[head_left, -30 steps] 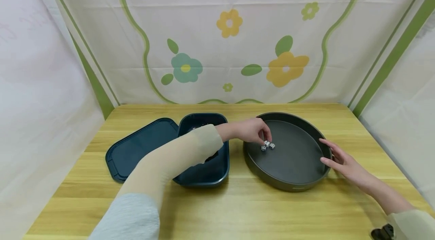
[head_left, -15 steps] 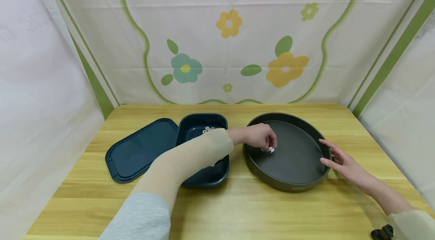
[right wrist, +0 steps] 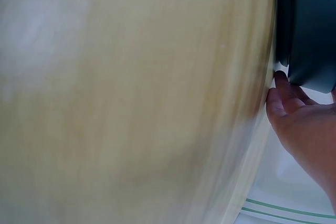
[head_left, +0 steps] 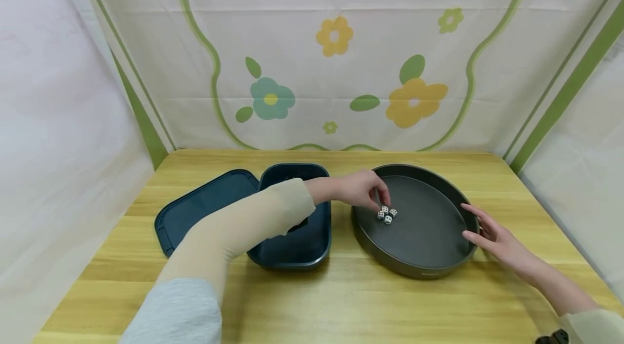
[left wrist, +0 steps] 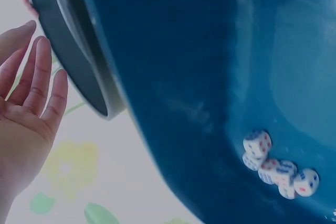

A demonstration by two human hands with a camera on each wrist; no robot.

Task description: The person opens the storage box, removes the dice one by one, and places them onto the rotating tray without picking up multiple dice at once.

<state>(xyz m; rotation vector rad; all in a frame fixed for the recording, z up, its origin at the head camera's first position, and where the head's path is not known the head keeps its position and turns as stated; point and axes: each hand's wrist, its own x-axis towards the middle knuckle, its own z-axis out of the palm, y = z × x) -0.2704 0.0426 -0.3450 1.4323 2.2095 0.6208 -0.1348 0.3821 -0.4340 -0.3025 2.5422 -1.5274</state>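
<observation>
My left hand [head_left: 363, 190] hangs over the left side of a round dark grey pan [head_left: 424, 235], fingers pointing down and holding nothing. Right by its fingertips, several white dice [head_left: 388, 220] lie together on the pan's floor. In the left wrist view that hand's fingers are spread loosely. At the pan's right side, my right hand [head_left: 502, 241] grips the wall, thumb and forefinger over the rim and other fingers outside. Under my left forearm stands a dark blue box [head_left: 297, 254], partly hidden by the sleeve. More dice [left wrist: 286, 176] lie in one of its corners.
Left of the box lies a flat dark blue lid [head_left: 209, 198], partly covered by my left arm. Everything stands on a wooden table [head_left: 331, 306]. A white cloth [head_left: 302, 62] with printed flowers hangs behind it.
My left hand reached down among the dice and then drew back up and left. An extra die shows in the pan's cluster now. The right hand keeps its hold on the rim.
</observation>
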